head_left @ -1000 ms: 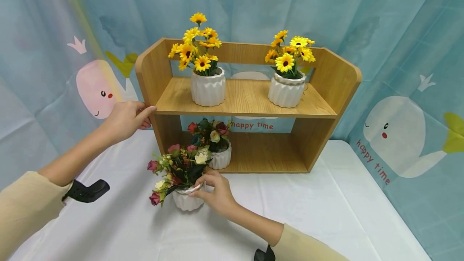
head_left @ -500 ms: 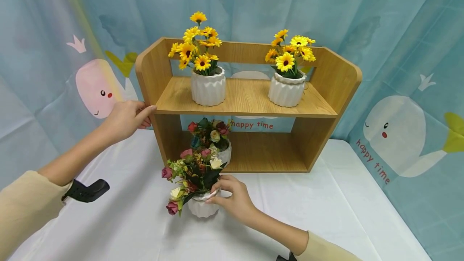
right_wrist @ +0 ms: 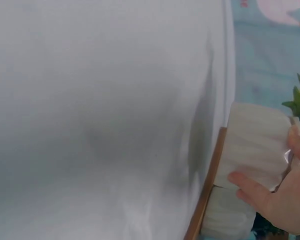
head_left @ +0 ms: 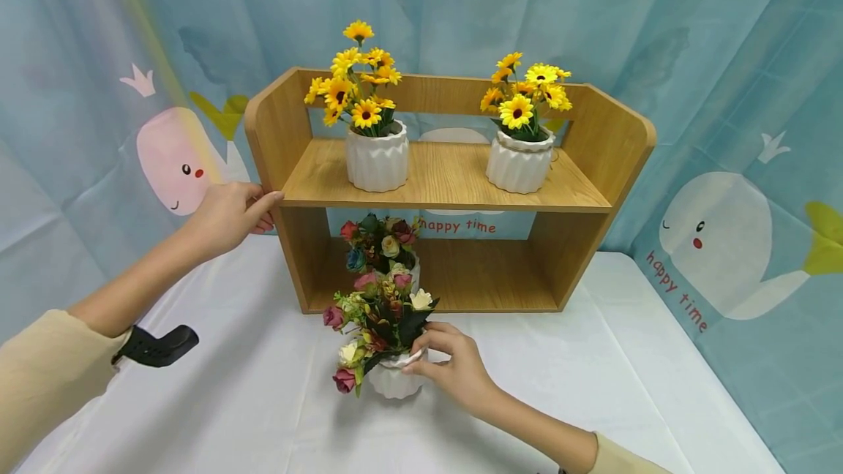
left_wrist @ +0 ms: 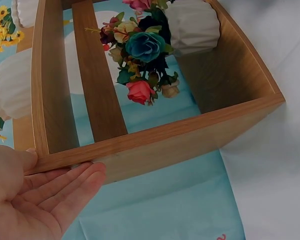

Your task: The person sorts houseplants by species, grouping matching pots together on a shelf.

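Observation:
My right hand (head_left: 461, 371) pinches the rim of a white fluted flowerpot (head_left: 394, 382) with pink and cream roses, in front of the wooden shelf (head_left: 487, 280). In the right wrist view, fingers lie along that pot's side (right_wrist: 257, 145). My left hand (head_left: 227, 218) grips the shelf's left side panel where the upper board meets it; the left wrist view has the fingers along the panel's outer face (left_wrist: 160, 167) and the thumb on its edge. Another rose pot (left_wrist: 192, 25) stands on the lower board at left, partly hidden behind the held one in the head view.
Two white pots of yellow sunflowers, a left one (head_left: 377, 161) and a right one (head_left: 520, 164), stand on the upper board. A white cloth (head_left: 540, 364) covers the table. Behind hangs a blue curtain (head_left: 711, 42) printed with whales.
My right hand has moved the rose pot to the right and slightly toward me, across the shelf's front. My left hand stays on the shelf panel.

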{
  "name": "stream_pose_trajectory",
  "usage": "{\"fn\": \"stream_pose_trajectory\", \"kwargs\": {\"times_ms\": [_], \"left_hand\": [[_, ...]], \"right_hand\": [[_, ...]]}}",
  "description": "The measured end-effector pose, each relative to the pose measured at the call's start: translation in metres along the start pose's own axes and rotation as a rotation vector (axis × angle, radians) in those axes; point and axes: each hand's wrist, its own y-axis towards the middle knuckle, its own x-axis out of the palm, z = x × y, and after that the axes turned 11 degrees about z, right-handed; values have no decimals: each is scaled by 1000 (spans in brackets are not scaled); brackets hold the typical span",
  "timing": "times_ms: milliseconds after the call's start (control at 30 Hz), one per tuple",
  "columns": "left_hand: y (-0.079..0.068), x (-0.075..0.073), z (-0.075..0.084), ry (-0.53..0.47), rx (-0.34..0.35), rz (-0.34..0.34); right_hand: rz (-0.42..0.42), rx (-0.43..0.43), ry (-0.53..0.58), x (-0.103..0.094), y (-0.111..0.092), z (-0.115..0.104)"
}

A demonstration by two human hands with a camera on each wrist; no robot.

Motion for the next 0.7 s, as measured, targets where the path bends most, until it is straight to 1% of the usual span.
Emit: {"fn": "stream_pose_trajectory", "kwargs": {"times_ms": [200, 300, 467, 700], "left_hand": [[-1, -1, 1, 0, -3, 0], [-1, -1, 1, -1, -3, 1], [-1, 0, 0, -1, 11, 5], [-2, -1, 0, 1, 18, 7]], "right_hand": [[53, 28, -48, -14, -3, 2], [77, 48, -53, -21, -4, 3], [117, 83, -74, -32, -6, 6], [157, 80, -95, -47, -1, 10]]}}
